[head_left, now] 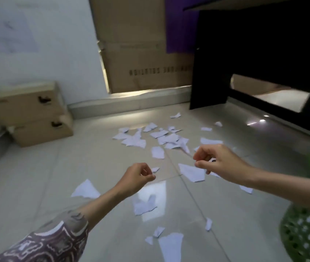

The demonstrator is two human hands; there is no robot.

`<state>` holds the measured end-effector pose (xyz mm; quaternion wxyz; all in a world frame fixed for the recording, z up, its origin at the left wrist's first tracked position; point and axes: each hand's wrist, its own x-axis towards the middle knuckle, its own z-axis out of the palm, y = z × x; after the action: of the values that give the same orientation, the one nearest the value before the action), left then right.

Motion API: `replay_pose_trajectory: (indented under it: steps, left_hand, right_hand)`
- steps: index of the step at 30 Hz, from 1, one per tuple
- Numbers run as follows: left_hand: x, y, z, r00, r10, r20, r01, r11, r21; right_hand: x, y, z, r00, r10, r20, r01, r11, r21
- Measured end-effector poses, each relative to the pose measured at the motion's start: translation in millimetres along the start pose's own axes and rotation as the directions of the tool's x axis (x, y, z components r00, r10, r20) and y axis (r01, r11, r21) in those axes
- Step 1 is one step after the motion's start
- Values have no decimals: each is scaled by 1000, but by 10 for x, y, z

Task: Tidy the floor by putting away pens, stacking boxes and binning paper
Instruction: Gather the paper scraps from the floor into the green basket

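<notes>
Dozens of torn white paper scraps [170,138] lie scattered over the tiled floor [37,176] ahead of me, thickest in a cluster near the middle and thinning toward my feet. Noted individually: one large scrap [193,172] just below my right hand, another [86,190] beside my left forearm, and a third [171,246] at the lower edge of view. My left hand [137,175] is raised above the floor with its fingers curled in and thumb meeting the fingertips; whether anything sits in that pinch I cannot tell. My right hand [220,163] is likewise raised, fingers curled loosely, nothing visibly held. A patterned sleeve [52,241] covers my left forearm. Two cardboard boxes [31,114] stand stacked, one on the other, against the white wall at far left. A tall cardboard carton [142,53] leans upright at the back, next to a dark desk [254,50]. A green perforated basket [307,237] sits at the lower right, under my right forearm. No pens observed; the view is somewhat blurred.
</notes>
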<state>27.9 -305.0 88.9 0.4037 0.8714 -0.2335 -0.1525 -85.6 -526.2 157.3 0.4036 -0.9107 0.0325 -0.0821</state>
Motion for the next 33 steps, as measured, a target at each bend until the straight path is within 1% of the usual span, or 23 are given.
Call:
replay_pose_trajectory:
  steps: [3,7,10,15,18,21,24,26,29,31,33]
  left_hand:
    - [-218,-437,-179,996,-89,-9,90,993,76]
    - [-611,-937,-239,976,-215,27,211,972,102]
    - [-957,-1241,-238,950,-307,57,296,943,150]
    - [-1376,-1605,-147,913,-402,74,380,901,208]
    - [-1439,-1687,-19,912,-402,81,377,899,220]
    - [-1423,-1726,167,917,-385,107,350,903,248]
    - [-1325,-1736,381,925,-354,138,312,915,256]
    - [-1198,-1725,521,931,-333,150,285,919,271]
    - [-1021,-1696,676,948,-294,125,250,926,283]
    - [-872,-1661,756,957,-265,115,225,933,279]
    - [-724,-1629,825,966,-236,102,205,946,250]
  right_hand:
    - [95,-105,355,984,-54,170,64,996,-54]
    - [102,-93,925,929,-102,355,142,986,-89]
    - [32,15,1379,878,-112,466,161,985,-65]
    - [-179,289,1941,801,-112,588,159,987,-28]
    - [-246,516,2084,791,-81,606,147,987,-61]
    - [-308,820,2152,795,-18,606,124,983,-133]
    - [-352,1108,2167,827,34,562,110,969,-220]
    - [-345,1275,2156,843,96,530,74,954,-290]
    - [-353,1409,2216,832,179,525,32,930,-367]
    - [-352,1456,2273,834,205,513,-2,930,-368]
    - [-353,1488,2330,837,210,505,-44,946,-320]
